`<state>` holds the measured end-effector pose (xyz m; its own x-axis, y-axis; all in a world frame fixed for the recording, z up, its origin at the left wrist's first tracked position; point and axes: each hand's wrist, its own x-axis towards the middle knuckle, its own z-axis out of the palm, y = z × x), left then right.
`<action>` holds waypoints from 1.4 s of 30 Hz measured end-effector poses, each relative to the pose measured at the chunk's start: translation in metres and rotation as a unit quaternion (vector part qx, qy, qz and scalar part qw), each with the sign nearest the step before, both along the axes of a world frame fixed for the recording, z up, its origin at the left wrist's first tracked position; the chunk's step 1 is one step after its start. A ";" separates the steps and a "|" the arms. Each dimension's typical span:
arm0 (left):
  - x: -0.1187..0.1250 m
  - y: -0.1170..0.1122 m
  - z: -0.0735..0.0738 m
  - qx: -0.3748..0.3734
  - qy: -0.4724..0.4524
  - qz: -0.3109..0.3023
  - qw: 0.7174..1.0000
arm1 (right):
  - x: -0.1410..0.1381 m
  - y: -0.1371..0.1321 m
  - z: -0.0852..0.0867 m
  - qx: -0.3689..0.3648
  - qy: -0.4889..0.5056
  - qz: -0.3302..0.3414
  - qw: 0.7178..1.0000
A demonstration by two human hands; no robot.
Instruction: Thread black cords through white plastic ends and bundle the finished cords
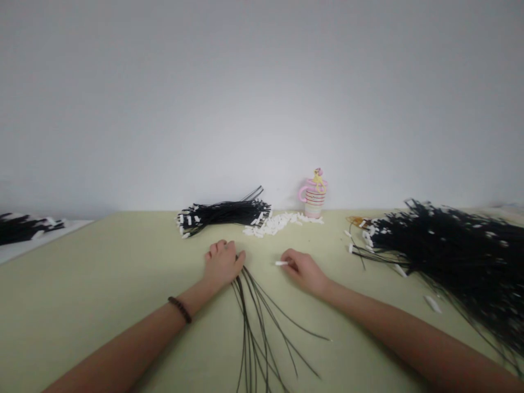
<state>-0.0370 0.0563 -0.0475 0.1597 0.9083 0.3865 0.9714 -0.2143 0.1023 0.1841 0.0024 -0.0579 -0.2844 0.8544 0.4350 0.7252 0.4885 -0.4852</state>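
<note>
My left hand (pixel 222 263), with a dark beaded bracelet at the wrist, rests low over the table with its fingers bent. It grips several thin black cords (pixel 262 314) near one end, between thumb and fingers. The loose ends of these cords fan out toward the near edge of the view. To the right, my right hand (pixel 303 270) pinches a small white plastic piece (pixel 281 263) between thumb and fingertips. That piece points left and stands apart from the cords. Whatever lies under the left palm is hidden.
Behind my hands lie a bundle of black cords with white ends (pixel 223 213) and a pile of loose white pieces (pixel 272 224). A pink striped mug (pixel 314 199) stands against the wall. A large heap of black cords (pixel 450 245) covers the right side; more cords (pixel 24 226) lie far left.
</note>
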 end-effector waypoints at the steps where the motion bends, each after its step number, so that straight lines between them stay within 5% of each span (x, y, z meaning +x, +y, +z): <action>1: 0.000 0.000 0.001 0.003 0.003 0.026 1.000 | 0.001 -0.005 0.000 -0.007 0.032 0.013 0.999; 4: -0.001 0.000 0.002 0.000 0.014 0.038 0.999 | 0.002 -0.010 0.002 -0.032 0.089 0.030 0.995; 11: 0.012 -0.013 -0.003 -0.044 -0.059 -0.269 0.960 | 0.001 -0.007 0.003 -0.051 0.138 0.054 0.988; 17: 0.031 -0.038 0.000 -0.085 -0.213 -0.343 0.911 | 0.005 0.001 0.000 -0.117 0.230 0.054 0.965; 19: 0.035 -0.040 0.001 -0.164 -0.332 -0.319 0.873 | 0.006 0.004 0.000 -0.130 0.293 0.066 0.945; 22: 0.038 -0.038 0.002 -0.299 -0.487 -0.274 0.774 | 0.005 0.005 0.000 -0.141 0.368 0.078 0.916; 26: 0.035 -0.029 0.004 -0.422 -0.570 -0.258 0.656 | 0.004 0.002 0.000 -0.174 0.380 0.084 0.905; 29: 0.032 -0.026 0.007 -0.450 -0.596 -0.257 0.613 | 0.003 0.001 0.001 -0.184 0.358 0.087 0.911; 32: 0.034 -0.028 0.007 -0.399 -0.609 -0.266 0.631 | 0.003 0.000 0.002 -0.176 0.312 0.073 0.931; 38: 0.042 -0.037 0.005 -0.302 -0.546 -0.261 0.737 | 0.005 0.001 0.003 -0.160 0.264 0.065 0.949; 42: 0.042 -0.040 0.008 -0.319 -0.502 -0.288 0.751 | 0.007 0.002 0.002 -0.125 0.268 0.084 0.951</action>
